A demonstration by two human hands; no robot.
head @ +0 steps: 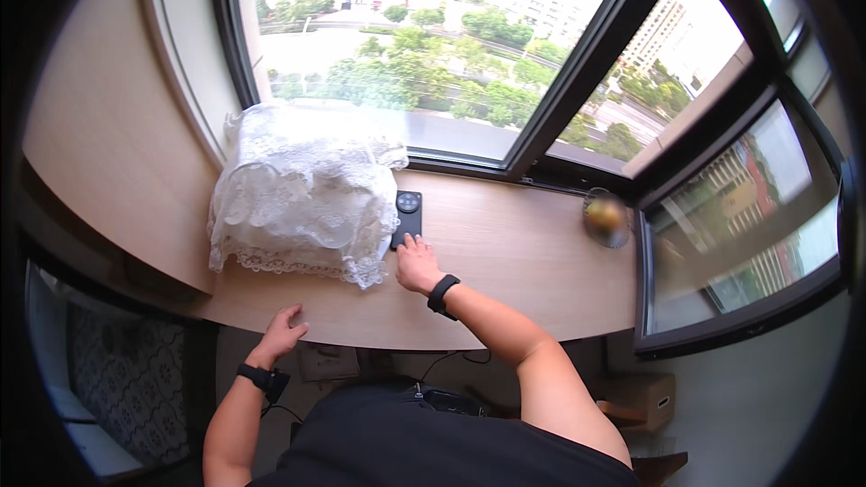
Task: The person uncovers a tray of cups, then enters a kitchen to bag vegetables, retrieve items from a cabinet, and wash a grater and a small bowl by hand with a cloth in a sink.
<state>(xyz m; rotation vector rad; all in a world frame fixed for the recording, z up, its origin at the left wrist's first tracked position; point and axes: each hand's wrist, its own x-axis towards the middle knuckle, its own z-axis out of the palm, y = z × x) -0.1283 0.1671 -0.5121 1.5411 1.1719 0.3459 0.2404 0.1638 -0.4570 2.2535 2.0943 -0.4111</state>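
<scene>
A black smartphone (408,216) with a round camera ring lies face down on the pale wooden desk (500,264). The fingertips of my right hand (417,262) rest at its lower end; whether they press on it or only touch it, I cannot tell. Just left of the phone stands a bulky object under a white lace cover (304,196), which hides what is beneath. My left hand (282,335) is over the desk's front edge, fingers apart and holding nothing. Each wrist bears a black band.
A glass bowl (607,220) with blurred fruit-like contents stands at the desk's right end. Beside it, an open window sash (744,230) swings inward. Dark window frames run along the back. Below the desk are cables and a cardboard box (653,400).
</scene>
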